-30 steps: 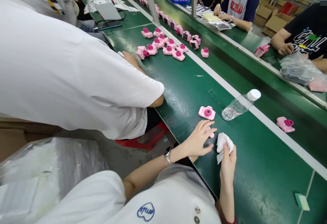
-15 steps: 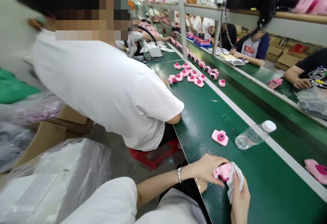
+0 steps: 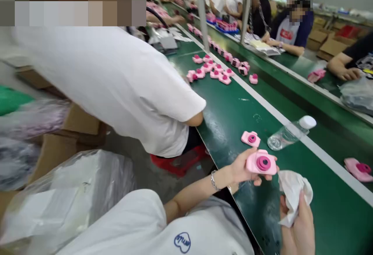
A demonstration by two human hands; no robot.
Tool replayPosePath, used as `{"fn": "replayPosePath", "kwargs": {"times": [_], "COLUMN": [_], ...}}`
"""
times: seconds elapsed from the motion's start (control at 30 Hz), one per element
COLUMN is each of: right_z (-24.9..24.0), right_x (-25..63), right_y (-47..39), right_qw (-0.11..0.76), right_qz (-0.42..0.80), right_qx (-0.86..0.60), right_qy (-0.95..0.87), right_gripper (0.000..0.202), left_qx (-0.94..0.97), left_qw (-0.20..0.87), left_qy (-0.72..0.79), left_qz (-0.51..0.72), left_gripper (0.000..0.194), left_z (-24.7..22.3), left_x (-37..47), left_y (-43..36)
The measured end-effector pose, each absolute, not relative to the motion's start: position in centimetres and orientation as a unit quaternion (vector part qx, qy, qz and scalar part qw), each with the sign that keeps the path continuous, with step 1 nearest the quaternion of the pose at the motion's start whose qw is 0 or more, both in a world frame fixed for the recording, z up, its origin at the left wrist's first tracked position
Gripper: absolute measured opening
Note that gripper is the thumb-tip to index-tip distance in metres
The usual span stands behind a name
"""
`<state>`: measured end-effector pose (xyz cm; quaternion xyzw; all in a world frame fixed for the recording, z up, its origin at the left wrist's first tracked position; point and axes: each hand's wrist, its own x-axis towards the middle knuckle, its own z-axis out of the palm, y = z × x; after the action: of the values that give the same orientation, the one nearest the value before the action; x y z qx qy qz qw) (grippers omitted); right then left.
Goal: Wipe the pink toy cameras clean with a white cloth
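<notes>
Nearest, the right hand point(image 3: 300, 224) is closed on a crumpled white tissue point(image 3: 293, 187), pinched by thumb and fingers, so that a loose part of it spreads free. The tissue is just beside a pink toy camera point(image 3: 264, 162), at its four o'clock. This camera is gripped by the left hand point(image 3: 243, 165), above the green table point(image 3: 326, 187). The fingers go behind and under the body, which leaves the front uncovered and the lens turned up to the view; I think it is held so for looking.

Farther, at eleven o'clock from the held camera, a second toy camera point(image 3: 251, 139) lies on the table, and at one o'clock is a clear bottle point(image 3: 287, 136). Well beyond, also toward eleven, is a group of pink cameras point(image 3: 215, 72).

Half a second earlier, the held camera was turned sideways and the tissue was against it; now its front shows and the tissue is lower. The bottle and the second camera have kept their places.
</notes>
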<state>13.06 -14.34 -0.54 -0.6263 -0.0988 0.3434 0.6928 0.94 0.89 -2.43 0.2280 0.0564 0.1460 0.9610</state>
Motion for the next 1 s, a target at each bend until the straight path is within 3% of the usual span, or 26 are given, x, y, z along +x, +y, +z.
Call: {"fn": "replayPosePath", "kwargs": {"times": [0.17,0.37,0.53,0.6,0.67,0.8,0.9,1.0], "right_z": [4.1,4.7,2.8,1.8,0.9,1.1,3.2,5.2], "right_x": [12.1,11.5,10.0,9.4,8.9,8.9,8.8,8.4], "right_y": [-13.8,-10.8,-10.8,-12.1,-13.5,-15.4,-15.1,-13.3], "right_qw": [0.702,0.593,0.530,0.528,0.540,0.588,0.616,0.513], "right_qz": [0.188,0.047,-0.070,-0.069,0.007,0.094,-0.012,-0.173], "right_qx": [-0.684,-0.711,-0.697,-0.687,-0.689,-0.765,-0.750,-0.710], "right_qy": [-0.060,-0.375,-0.478,-0.494,-0.484,-0.246,-0.240,-0.451], "right_gripper": [0.040,0.016,0.017,0.015,0.013,0.030,0.024,0.005], "left_qx": [0.269,0.327,0.320,0.314,0.319,0.355,0.366,0.382], "left_qw": [0.945,0.909,0.894,0.893,0.895,0.895,0.885,0.867], "left_qy": [0.096,0.142,0.173,0.180,0.174,0.156,0.158,0.163], "left_qz": [0.160,0.217,0.261,0.269,0.257,0.221,0.240,0.276], "left_gripper": [0.068,0.061,0.057,0.065,0.074,0.082,0.085,0.081], "left_z": [-0.6,1.1,2.3,3.0,3.8,4.5,4.1,3.8], "left_x": [0.4,0.7,0.8,0.5,0.3,0.5,1.1,1.7], "left_y": [-0.4,-2.7,-2.5,-1.7,-0.9,-0.4,-1.5,-2.8]}}
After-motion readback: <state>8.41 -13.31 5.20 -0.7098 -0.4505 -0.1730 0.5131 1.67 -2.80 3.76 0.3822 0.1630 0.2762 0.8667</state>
